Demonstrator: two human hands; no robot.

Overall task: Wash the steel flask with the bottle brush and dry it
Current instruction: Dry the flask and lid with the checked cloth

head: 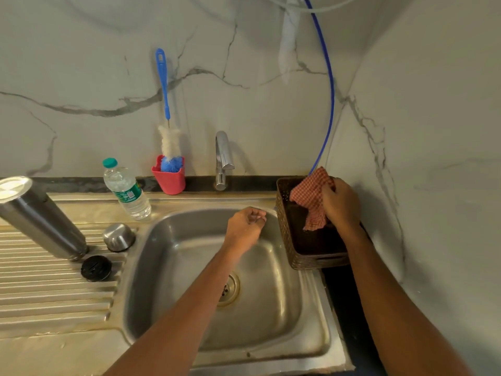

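The steel flask (40,215) stands upside down on the ribbed drainboard at the left, mouth down. Its steel cup lid (119,237) and black stopper (96,268) lie beside it. The bottle brush (165,104), with a blue handle and white and blue bristles, stands in a red holder (169,180) against the back wall. My right hand (340,203) grips a red checked cloth (310,196) above a brown basket (284,232) at the right of the sink. My left hand (245,226) hangs loosely curled over the sink basin, holding nothing.
A steel sink (162,267) with a drain (229,289) fills the middle. A chrome tap (223,158) rises behind it. A plastic water bottle (126,189) stands at the sink's back left. A blue hose (328,85) runs down the marble wall.
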